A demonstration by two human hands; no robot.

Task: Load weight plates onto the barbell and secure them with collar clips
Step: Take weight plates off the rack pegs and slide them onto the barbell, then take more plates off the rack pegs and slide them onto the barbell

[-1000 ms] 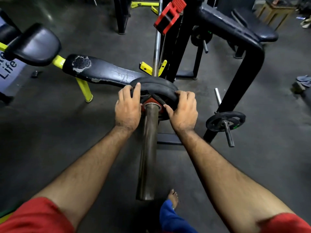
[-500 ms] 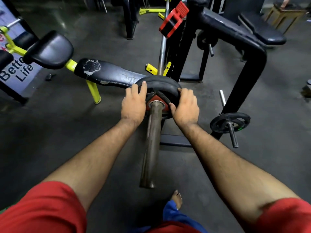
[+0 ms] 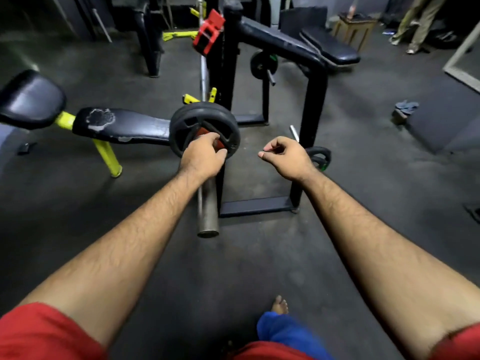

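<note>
The left hand (image 3: pixel 204 157) is closed around the barbell (image 3: pixel 207 206) sleeve, fingertips against a red collar (image 3: pixel 201 132) at the hub of the black weight plates (image 3: pixel 205 126) — the plates sit at the hand's 12 o'clock, touching it. At the plates' 9 o'clock lies a worn black padded bench (image 3: pixel 124 124) on yellow legs. At 3 o'clock from the left hand, apart from it, the right hand (image 3: pixel 284 157) hangs in the air, fingers loosely curled, holding nothing. Another small plate (image 3: pixel 320 157) sits on a peg just beyond it — partly hidden.
</note>
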